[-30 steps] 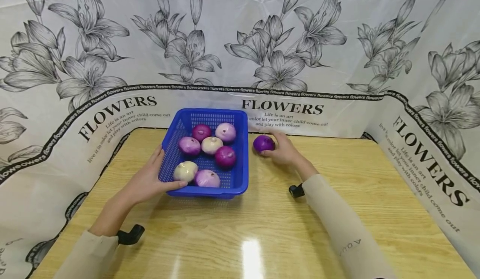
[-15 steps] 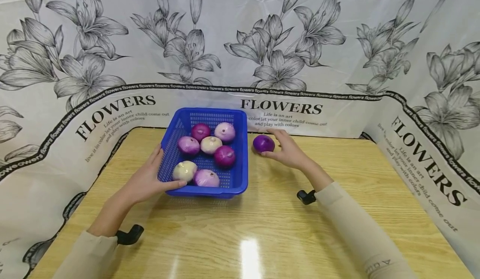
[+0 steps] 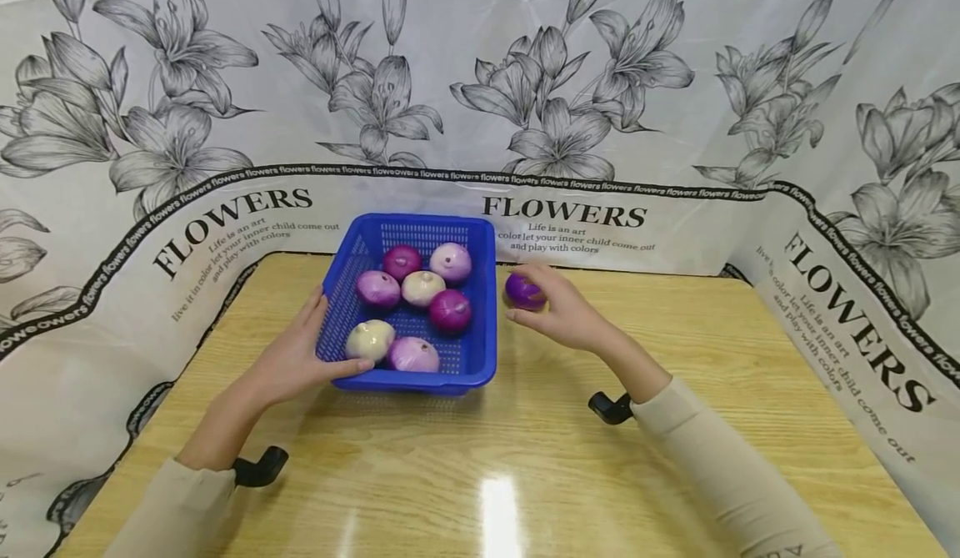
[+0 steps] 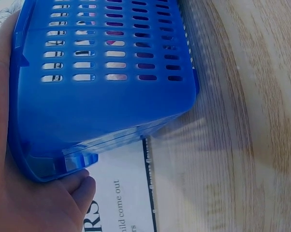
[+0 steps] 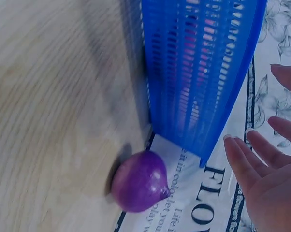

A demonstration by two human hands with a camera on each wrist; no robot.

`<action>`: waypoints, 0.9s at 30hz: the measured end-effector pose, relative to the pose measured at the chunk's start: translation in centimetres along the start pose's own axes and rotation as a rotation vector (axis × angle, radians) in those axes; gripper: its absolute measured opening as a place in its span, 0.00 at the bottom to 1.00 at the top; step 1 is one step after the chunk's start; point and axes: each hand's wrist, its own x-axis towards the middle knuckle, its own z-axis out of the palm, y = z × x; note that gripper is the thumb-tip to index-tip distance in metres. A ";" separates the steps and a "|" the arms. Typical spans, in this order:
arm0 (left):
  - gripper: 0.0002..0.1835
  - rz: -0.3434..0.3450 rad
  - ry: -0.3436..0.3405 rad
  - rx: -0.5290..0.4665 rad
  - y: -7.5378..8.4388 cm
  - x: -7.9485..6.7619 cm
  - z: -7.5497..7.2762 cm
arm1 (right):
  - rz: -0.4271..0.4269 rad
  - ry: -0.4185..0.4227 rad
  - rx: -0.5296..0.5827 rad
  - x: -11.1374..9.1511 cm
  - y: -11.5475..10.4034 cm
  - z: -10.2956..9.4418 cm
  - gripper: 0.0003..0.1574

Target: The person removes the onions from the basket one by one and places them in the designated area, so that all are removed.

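Note:
A blue slotted plastic basket [image 3: 420, 381] stands on the table with several onions inside, some dark purple, some pale purple, some cream white. My left hand [image 3: 285, 366] grips its front left corner, thumb over the front rim and fingers along the left side. In the left wrist view the basket's wall [image 4: 97, 108] fills the upper left, beside that hand. One purple onion [image 3: 521, 291] lies on the table just right of the basket, partly covered in the head view by my right hand [image 3: 573, 314]. The right wrist view shows this onion [image 5: 138, 182] apart from the spread fingers.
The wooden table [image 3: 450, 475] runs up to a white flower-printed cloth [image 3: 562, 99] at the back and sides. A black wrist mount [image 3: 262, 466] hangs under each forearm. The basket's right wall rises close beside the loose onion.
My right hand drew back to the right from around the onion, then came slightly left again, now overlapping it more in view. The onion, basket and left hand stayed put.

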 end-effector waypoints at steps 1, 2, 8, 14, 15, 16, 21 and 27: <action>0.73 0.000 -0.001 0.000 0.0 0.0 0.0 | -0.011 -0.008 0.010 0.1 -0.3 0.2 0.39; 0.73 0.000 -0.002 -0.001 0.0 0.0 0.0 | -0.018 -0.013 0.019 0.1 -0.6 0.4 0.39; 0.72 0.007 0.002 -0.004 0.2 0.1 0.0 | -0.059 -0.062 0.066 0.3 -2.2 1.7 0.34; 0.72 0.015 0.003 -0.001 0.3 0.1 0.0 | -0.140 -0.107 -0.018 0.6 -3.4 2.8 0.32; 0.72 0.016 0.004 0.000 0.3 0.1 0.0 | -0.145 -0.108 -0.048 0.7 -3.5 3.0 0.32; 0.72 0.018 0.006 -0.002 0.3 0.1 0.1 | -0.146 -0.111 -0.072 0.8 -3.6 3.1 0.32; 0.72 0.024 0.011 0.002 0.1 0.1 0.2 | -0.139 -0.139 -0.155 1.2 -4.2 3.6 0.29; 0.72 0.015 0.005 0.013 0.1 0.0 0.1 | -0.178 -0.186 -0.196 2.2 -5.2 4.3 0.30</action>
